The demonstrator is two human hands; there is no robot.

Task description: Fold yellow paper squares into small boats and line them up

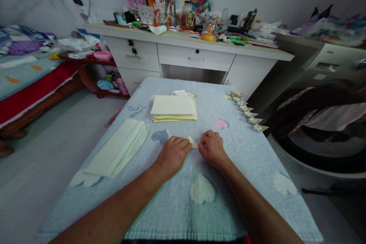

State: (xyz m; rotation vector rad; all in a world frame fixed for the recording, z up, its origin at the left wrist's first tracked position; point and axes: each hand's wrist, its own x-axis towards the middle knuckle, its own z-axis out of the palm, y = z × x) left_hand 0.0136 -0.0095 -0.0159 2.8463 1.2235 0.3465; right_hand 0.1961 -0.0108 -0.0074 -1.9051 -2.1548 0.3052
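Observation:
A small piece of folded cream paper lies on the cloth-covered table between my two hands. My left hand is closed over its left part, with the fingers pressed together and covering much of it. At the paper's right corner, my right hand is curled, its thumb and fingers closed on that edge. Beyond the hands sits a stack of cream and yellow paper sheets. Along the table's right edge stands a row of several small folded paper boats, the farthest one patterned.
A pale green folded bundle rests at the table's left side. Behind the table is a white desk crowded with jars and packets. A washing machine stands to the right, and a bed is at the left.

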